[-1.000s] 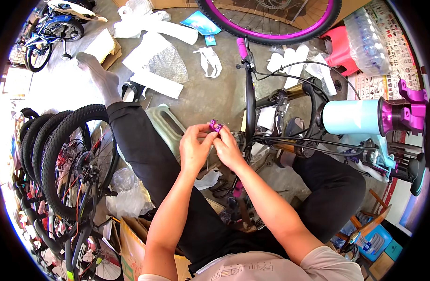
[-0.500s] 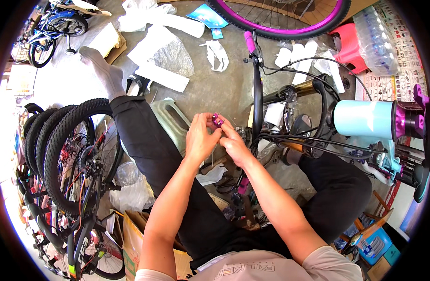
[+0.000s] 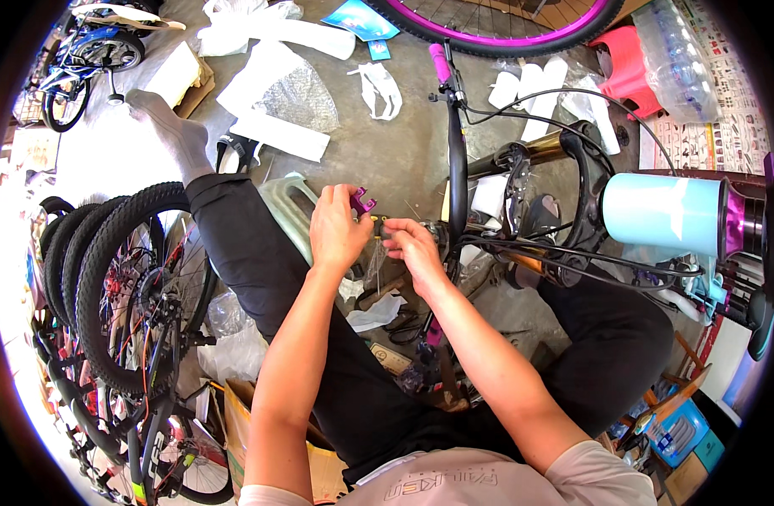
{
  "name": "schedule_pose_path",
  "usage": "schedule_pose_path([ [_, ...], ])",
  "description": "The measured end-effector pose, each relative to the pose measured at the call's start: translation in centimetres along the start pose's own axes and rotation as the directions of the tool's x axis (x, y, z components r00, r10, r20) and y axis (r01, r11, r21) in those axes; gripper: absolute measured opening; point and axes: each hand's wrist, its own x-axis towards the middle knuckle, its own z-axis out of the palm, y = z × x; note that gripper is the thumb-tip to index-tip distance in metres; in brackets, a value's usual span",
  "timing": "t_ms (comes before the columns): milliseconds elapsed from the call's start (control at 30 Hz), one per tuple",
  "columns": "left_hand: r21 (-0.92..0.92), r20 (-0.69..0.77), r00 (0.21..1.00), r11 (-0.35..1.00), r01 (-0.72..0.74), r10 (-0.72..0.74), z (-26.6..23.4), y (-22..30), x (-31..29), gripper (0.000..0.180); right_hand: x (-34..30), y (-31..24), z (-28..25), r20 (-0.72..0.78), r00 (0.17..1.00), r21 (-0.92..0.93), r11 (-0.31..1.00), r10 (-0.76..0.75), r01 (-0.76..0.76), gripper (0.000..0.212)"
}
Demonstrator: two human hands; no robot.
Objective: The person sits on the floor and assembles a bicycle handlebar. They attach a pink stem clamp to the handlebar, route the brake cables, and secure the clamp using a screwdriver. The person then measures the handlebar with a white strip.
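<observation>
My left hand point(image 3: 339, 229) is closed on a small purple metal clamp part point(image 3: 363, 201), which sticks out past the fingertips with its notched side to the right. Just right of it is my right hand point(image 3: 412, 249), its fingers curled toward a small dark piece with yellow spots point(image 3: 380, 225). Whether the right fingertips grip that piece is too small to make out. Both hands hover between my legs, left of a black handlebar point(image 3: 459, 169) with a purple grip point(image 3: 439, 63).
The bicycle's fork point(image 3: 585, 169) and light-blue frame tube point(image 3: 657, 212) lie at the right, with looping cables. A purple-rimmed wheel point(image 3: 505, 42) is at the top. Several upright bikes with knobby tyres point(image 3: 108, 295) stand left. White wrapping point(image 3: 277, 131) and a cardboard box point(image 3: 239, 422) are on the floor.
My hands have moved apart. The left has shifted left and up a little with the purple clamp part; the right has let go of it and lies beside the dark piece. The view has shifted slightly.
</observation>
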Motion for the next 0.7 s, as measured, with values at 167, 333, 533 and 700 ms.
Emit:
schedule_pose_path([
  [167, 0.057, 0.033, 0.998, 0.997, -0.047, 0.045, 2.4, -1.2, 0.7, 0.042, 0.0, 0.7, -0.1, 0.004, 0.999, 0.0, 0.999, 0.036, -0.036, 0.026],
  [333, 0.068, 0.051, 0.997, 0.996, 0.057, -0.06, 6.9, -5.8, 3.5, 0.04, -1.6, 1.7, 0.7, 0.053, 0.997, -0.053, 0.997, 0.055, -0.052, 0.024],
  [533, 0.017, 0.052, 0.988, 0.99, 0.143, -0.144, 11.1, -8.5, 5.1, 0.039, -3.7, 4.6, 1.6, 0.075, 0.995, -0.277, 0.96, 0.061, -0.038, 0.025],
  [700, 0.016, 0.051, 0.988, 0.99, 0.142, -0.143, 13.3, -9.5, 4.6, 0.039, -4.3, 5.7, 1.8, 0.105, 0.992, -0.337, 0.941, 0.076, -0.036, 0.025],
])
